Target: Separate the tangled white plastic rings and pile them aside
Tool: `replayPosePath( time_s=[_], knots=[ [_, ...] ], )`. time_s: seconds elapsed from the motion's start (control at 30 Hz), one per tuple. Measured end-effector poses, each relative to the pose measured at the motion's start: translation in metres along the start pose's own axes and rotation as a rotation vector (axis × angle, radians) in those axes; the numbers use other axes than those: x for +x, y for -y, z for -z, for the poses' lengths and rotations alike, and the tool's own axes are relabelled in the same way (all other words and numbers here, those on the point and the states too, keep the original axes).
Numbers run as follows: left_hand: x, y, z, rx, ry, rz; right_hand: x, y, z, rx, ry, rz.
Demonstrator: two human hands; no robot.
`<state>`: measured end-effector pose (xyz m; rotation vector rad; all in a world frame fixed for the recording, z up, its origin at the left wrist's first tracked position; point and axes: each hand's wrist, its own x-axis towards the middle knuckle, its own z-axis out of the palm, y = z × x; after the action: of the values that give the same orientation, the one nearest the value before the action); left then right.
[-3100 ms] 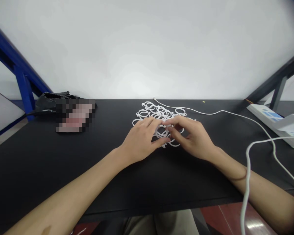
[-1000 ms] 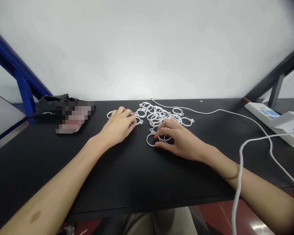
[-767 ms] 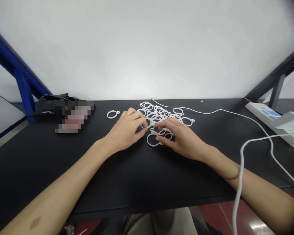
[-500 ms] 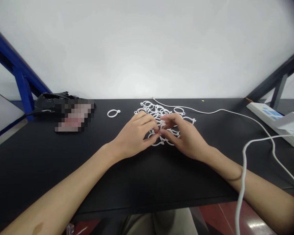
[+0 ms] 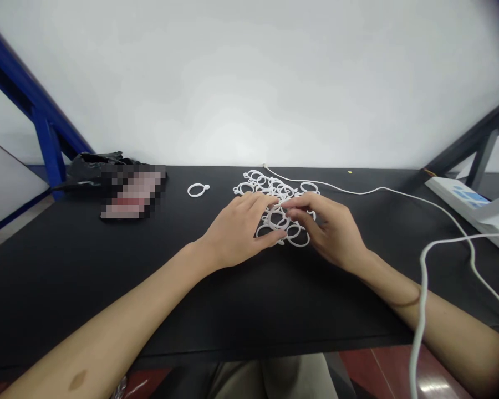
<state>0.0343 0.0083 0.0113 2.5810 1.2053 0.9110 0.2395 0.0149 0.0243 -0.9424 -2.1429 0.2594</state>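
A pile of white curtain rings [image 5: 298, 238], each with a small eyelet, lies on the black table between my hands. My right hand [image 5: 330, 227] pinches one white curtain ring [image 5: 278, 219] at its right side, between thumb and fingertips, just above the pile. On the other side of that ring is my left hand [image 5: 237, 230], its thumb spread apart from the fingers. The left fingertips are close to the ring's top; whether they touch it I cannot tell. Off to the left, a single curtain ring [image 5: 197, 190] lies apart from the pile.
A blurred-out flat object [image 5: 133, 194] and a crumpled black bag [image 5: 87, 166] lie at the back left. A white cable [image 5: 382, 189] runs across the right side and over my right forearm. A white box with blue patches [image 5: 461, 191] stands at the right edge.
My fingertips, earlier close together over the pile, have moved apart. The left thumb has opened away from its fingers, and a ring now shows upright between my hands. The view has shifted slightly.
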Motion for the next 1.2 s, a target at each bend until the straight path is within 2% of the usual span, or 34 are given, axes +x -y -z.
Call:
replayPosePath(
  time_s=[0.2,0.37,0.5,0.6,0.67,0.73,0.8,0.93,1.07,1.2],
  knots=[
    [-0.001,0.001,-0.002,0.001,0.042,-0.065,0.001,0.001,0.002,0.0,0.017,0.038],
    [-0.001,0.0,-0.002,-0.013,0.028,-0.105,0.002,0.003,0.003,0.012,0.024,0.055],
    [0.001,0.001,0.0,0.018,-0.002,-0.104,0.0,0.001,0.0,0.024,0.027,-0.015],
    [0.004,0.01,0.004,0.121,-0.105,-0.002,-0.001,-0.002,-0.001,-0.019,0.099,-0.031],
    [0.005,0.023,0.008,0.236,-0.189,0.14,-0.001,-0.004,0.0,-0.087,0.206,0.023],
    [0.005,0.038,0.013,0.371,-0.214,0.297,-0.001,-0.005,0.002,-0.156,0.325,0.075],
    [0.003,0.052,0.018,0.481,-0.162,0.421,-0.001,-0.005,0.004,-0.195,0.402,0.097],
    [-0.001,0.07,0.021,0.603,0.004,0.585,-0.002,-0.006,0.006,-0.21,0.443,0.124],
    [-0.002,0.073,0.019,0.634,0.08,0.656,-0.002,-0.006,0.004,-0.185,0.439,0.16],
    [-0.001,0.075,0.02,0.659,0.101,0.693,-0.001,-0.005,0.003,-0.146,0.371,0.163]
  ],
)
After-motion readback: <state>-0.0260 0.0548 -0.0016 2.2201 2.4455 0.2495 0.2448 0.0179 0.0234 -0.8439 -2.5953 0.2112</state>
